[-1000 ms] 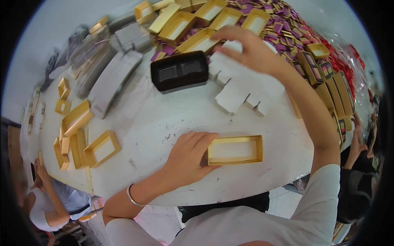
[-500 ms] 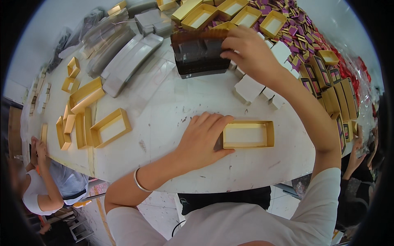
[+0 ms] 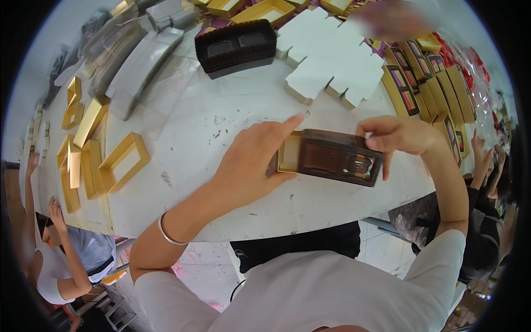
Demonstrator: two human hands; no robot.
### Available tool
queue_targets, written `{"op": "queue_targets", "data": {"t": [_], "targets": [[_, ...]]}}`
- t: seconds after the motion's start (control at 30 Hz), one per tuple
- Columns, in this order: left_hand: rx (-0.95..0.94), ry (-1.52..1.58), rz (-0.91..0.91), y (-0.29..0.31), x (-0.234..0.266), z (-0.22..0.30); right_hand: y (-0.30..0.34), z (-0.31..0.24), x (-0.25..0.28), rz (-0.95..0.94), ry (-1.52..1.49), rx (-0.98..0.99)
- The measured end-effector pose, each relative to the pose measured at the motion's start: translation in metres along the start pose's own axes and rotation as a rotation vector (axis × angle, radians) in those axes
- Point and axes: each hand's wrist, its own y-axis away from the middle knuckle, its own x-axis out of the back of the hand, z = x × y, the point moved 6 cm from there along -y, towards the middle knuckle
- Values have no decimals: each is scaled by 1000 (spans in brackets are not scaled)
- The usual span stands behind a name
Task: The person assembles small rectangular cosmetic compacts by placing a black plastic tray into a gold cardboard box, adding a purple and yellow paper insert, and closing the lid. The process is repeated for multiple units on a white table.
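A gold open-topped box [image 3: 286, 153] lies on the table in front of me. My left hand [image 3: 251, 152] is closed round its left end, thumb and fingers on opposite sides. Over the rest of the box is a dark brown plastic tray [image 3: 332, 156] with moulded hollows, hiding most of the box's inside. My right hand [image 3: 399, 137] pinches the tray at its right end. Whether the tray rests in the box or is held just above it, I cannot tell. Further back stands a stack of the same dark trays [image 3: 237, 48].
White cut-out card pieces [image 3: 329, 52] are piled behind the box. More gold boxes [image 3: 124, 160] stand at the left, near clear plastic sleeves [image 3: 145, 66]. Gold boxes with windows [image 3: 401, 91] crowd the right. Co-workers' hands [image 3: 57, 214] show at both sides.
My right hand has come back from the tray stack toward me, bringing one brown tray over the gold box. My left hand still holds the box's left end. The view has shifted.
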Motion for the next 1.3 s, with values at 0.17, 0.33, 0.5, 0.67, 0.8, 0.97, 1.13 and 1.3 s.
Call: {"op": "queue_targets", "data": {"t": [0.17,0.33,0.5,0.67,0.8,0.97,1.13,1.3], "targets": [[-29,-32,-56,0,4,5,-18,-14,-18,219,16,154],[-93,-49,-74,-10,-7,15,51,-24,-54,749,1021,882],[46,83,68,21,-6,-14,30,-13,-68,601,1071,1003],[85,151,-76,17,-16,-11,31,-5,-51,393,1026,756],[48,219,-51,1,-18,1,9,-5,-63,479,1090,813],[98,-4,-15,8,11,-6,23,-5,-54,426,994,1094],[-105,-111,-121,-14,0,15,49,-1,-58,464,1449,1009],[-50,-10,-109,-6,5,1,25,1,-63,494,1678,1174]]}}
